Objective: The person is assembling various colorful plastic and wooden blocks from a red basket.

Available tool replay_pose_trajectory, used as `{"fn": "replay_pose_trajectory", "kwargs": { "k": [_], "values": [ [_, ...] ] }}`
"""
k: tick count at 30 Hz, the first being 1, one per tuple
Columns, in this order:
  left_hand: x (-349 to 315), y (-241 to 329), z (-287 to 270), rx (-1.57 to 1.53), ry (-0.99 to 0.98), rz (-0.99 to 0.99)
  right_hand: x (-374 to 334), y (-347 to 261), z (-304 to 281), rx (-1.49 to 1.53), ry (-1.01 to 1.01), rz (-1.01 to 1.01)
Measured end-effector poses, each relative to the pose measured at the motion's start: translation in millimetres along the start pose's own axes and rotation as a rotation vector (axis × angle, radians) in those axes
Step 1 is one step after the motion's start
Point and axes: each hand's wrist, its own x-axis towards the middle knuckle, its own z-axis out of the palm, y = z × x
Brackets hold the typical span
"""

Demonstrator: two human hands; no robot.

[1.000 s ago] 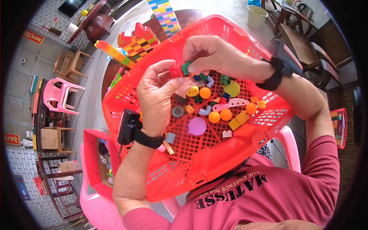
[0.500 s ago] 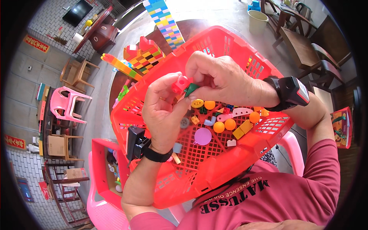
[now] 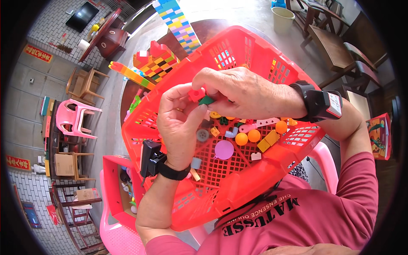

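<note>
Above the red plastic basket (image 3: 231,197), my two hands meet over small toy pieces. My left hand (image 3: 180,121) is closed, its thumb and fingers pinching a red toy brick (image 3: 196,94). A dark green toy piece (image 3: 206,100) sits against the brick, between the tips of both hands. My right hand (image 3: 246,91) is closed as well, thumb and curled fingers at the green piece. Whether the two pieces are joined, I cannot tell. Below them in the basket lie orange balls (image 3: 254,135), a purple disc (image 3: 224,150), yellow blocks (image 3: 268,141) and a grey wheel (image 3: 202,135).
Beyond the basket, a tall multicoloured brick tower (image 3: 178,27) and an orange-yellow brick build (image 3: 157,63) stand on a round dark table (image 3: 208,27). A red box of toys (image 3: 117,168) rests on a pink chair (image 3: 117,236) at the left.
Both hands have shifted slightly left, and my right hand has come down a little. The red brick and green piece moved with them and are now more covered by fingers.
</note>
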Motion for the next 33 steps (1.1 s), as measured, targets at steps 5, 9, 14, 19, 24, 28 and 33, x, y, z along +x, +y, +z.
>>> {"fn": "replay_pose_trajectory", "kwargs": {
  "k": [5, 9, 14, 19, 24, 28, 33],
  "values": [
    [3, -1, -7, 0.037, 0.014, 0.041, -2, -5, 2, -0.011, 0.011, 0.023],
    [2, 3, -6, 0.085, -0.007, 0.065, -2, -10, 2, 0.043, -0.016, 0.108],
    [0, 5, -8, 0.115, 0.006, 0.075, -2, -14, 4, 0.100, -0.007, 0.144],
    [1, 2, -10, 0.195, -0.036, 0.107, -2, -7, 10, 0.132, 0.049, 0.137],
    [8, -14, -12, 0.171, -0.059, 0.026, 4, 12, 13, 0.188, 0.013, 0.190],
    [12, -19, -19, 0.208, -0.101, 0.009, 6, 21, 7, 0.418, -0.104, 0.487],
    [12, -18, -24, 0.244, -0.083, 0.028, 0, 30, 5, 0.696, -0.132, 0.505]
  ]
}}
